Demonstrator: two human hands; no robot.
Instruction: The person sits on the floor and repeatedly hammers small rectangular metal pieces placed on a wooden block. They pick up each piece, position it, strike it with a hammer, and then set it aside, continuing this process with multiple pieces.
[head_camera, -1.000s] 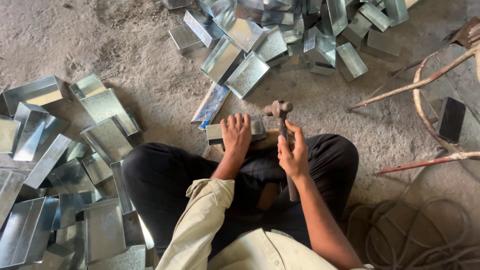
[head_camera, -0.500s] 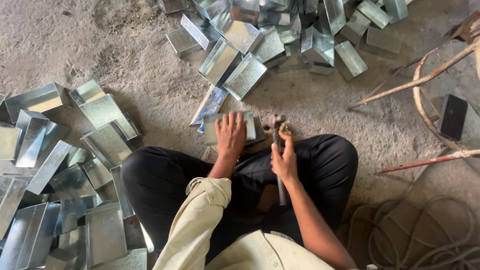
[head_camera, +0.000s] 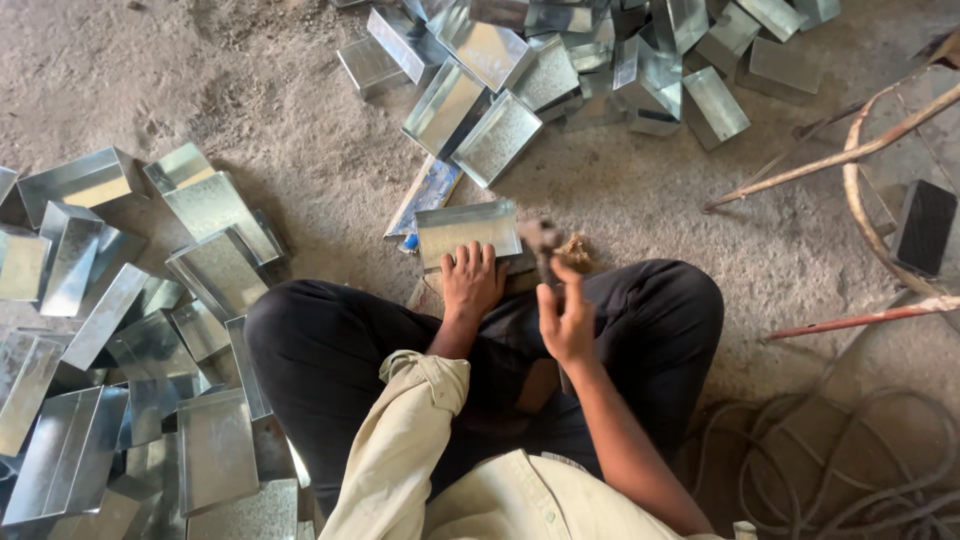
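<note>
Floor: dusty grey concrete floor is filling the frame, with the person sitting cross-legged on it at lower centre in dark trousers and a pale shirt.
Left hand: left hand is lying flat, fingers spread and open, pressing down on the near edge of a shiny sheet-metal tray just in front of the knees.
Right hand: right hand is closing in a fist around the wooden handle of a hammer, gripping it firmly.
Hammer: its dark metal head is sitting just to the right of the tray, near its right edge; whether it is touching the tray cannot be told.
Tray: it is resting at centre frame, open side up, on the floor in front of the person.
Upper pile: a heap of similar metal trays is lying across the upper centre and upper right of the frame.
Left pile: more metal trays are spreading along the left edge and lower left, beside the person's knee.
Right side: a rusty metal frame is standing at upper right, and coiled cable is lying at lower right.
</note>
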